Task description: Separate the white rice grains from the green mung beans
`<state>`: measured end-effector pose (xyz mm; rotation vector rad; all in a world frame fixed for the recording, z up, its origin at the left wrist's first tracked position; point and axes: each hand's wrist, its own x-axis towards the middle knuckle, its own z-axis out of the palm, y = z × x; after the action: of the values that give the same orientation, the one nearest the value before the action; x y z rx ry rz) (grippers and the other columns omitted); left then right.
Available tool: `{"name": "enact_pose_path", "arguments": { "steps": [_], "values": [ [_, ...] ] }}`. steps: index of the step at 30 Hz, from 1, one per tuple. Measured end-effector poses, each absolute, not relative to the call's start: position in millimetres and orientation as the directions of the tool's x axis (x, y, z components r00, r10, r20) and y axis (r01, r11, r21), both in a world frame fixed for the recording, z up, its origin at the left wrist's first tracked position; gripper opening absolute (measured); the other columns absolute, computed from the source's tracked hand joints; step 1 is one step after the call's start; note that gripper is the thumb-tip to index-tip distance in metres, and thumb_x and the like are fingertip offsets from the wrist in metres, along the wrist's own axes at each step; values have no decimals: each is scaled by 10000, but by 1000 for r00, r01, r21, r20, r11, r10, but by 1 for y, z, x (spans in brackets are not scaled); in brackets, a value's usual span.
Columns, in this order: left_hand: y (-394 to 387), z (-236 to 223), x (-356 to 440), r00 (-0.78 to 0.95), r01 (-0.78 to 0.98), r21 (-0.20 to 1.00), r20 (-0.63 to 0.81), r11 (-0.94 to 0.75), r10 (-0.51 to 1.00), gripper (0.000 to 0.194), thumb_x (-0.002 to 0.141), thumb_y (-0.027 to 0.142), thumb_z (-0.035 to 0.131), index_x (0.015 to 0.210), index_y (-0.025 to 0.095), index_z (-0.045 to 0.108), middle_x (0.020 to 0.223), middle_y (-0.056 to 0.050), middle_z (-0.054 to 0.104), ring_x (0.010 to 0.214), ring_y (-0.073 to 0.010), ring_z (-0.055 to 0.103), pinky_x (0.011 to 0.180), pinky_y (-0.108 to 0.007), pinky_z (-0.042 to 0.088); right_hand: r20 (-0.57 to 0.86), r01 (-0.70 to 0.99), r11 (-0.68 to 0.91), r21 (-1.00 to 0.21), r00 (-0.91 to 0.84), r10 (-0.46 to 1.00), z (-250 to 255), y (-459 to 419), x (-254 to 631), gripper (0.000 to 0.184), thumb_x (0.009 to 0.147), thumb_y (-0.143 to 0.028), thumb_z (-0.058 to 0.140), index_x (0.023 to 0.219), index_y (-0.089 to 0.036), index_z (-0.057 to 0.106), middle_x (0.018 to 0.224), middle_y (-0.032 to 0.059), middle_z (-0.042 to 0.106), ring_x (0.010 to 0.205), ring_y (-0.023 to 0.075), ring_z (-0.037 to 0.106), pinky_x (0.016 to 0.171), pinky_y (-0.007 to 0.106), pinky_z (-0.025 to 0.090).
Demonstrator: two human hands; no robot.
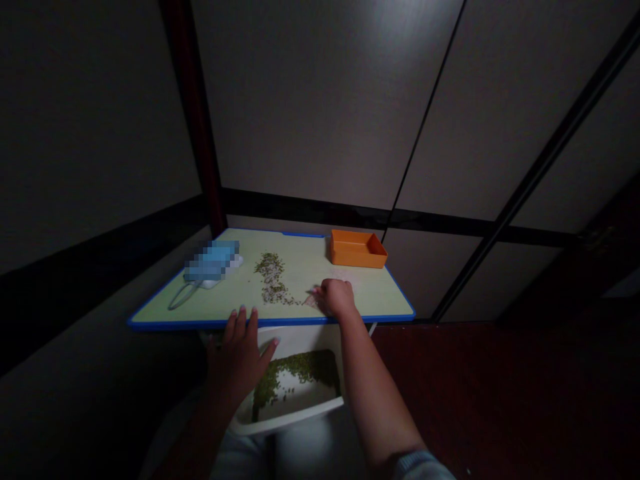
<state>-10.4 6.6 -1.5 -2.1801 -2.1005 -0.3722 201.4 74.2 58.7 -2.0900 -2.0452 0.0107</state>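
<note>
Low in the middle of the frame I see my left hand (241,357) with fingers spread flat and loose, grasping nothing, its fingertips reaching the near blue edge of the pale green, blue-rimmed rectangular board (220,303) and its palm over the left rim of the white plastic tub (293,417) that sits below the board's front edge. That tub holds a layer of small green beans (300,373) spread across its far half and down its left side, with bare white bottom showing between. My right hand (336,297) rests on the board just right of centre, fingers curled in at the tips as if pinching; I cannot tell whether anything is between them. Just to its left, a scattered strip of mixed green and pale grains (273,280) runs up the middle of the board. At the board's far right corner stands an orange rectangular plastic tray (357,249), well apart from both hands. On the left part lies a blurred blue object with a light loop (207,270). The surroundings are dim.
</note>
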Motion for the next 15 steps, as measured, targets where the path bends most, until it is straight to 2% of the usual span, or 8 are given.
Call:
{"name": "enact_pose_path", "arguments": {
  "steps": [9,15],
  "values": [
    [8,-4,-10,30,993,102,248,-57,968,708,866,499,341,1465,126,298,1597,-178,290,1496,-321,224,1118,-655,287,164,989,-29,-147,53,985,57,79,199,352,961,-451,465,941,-205,716,996,115,754,950,231,689,806,326,393],
    [8,-2,-10,33,993,105,244,-60,969,710,866,499,334,1463,117,298,1598,-182,284,1495,-326,224,1111,-653,299,171,976,-122,-180,153,973,55,84,207,363,962,-435,454,975,-186,717,1027,136,746,982,238,681,844,347,376]
  ]
}}
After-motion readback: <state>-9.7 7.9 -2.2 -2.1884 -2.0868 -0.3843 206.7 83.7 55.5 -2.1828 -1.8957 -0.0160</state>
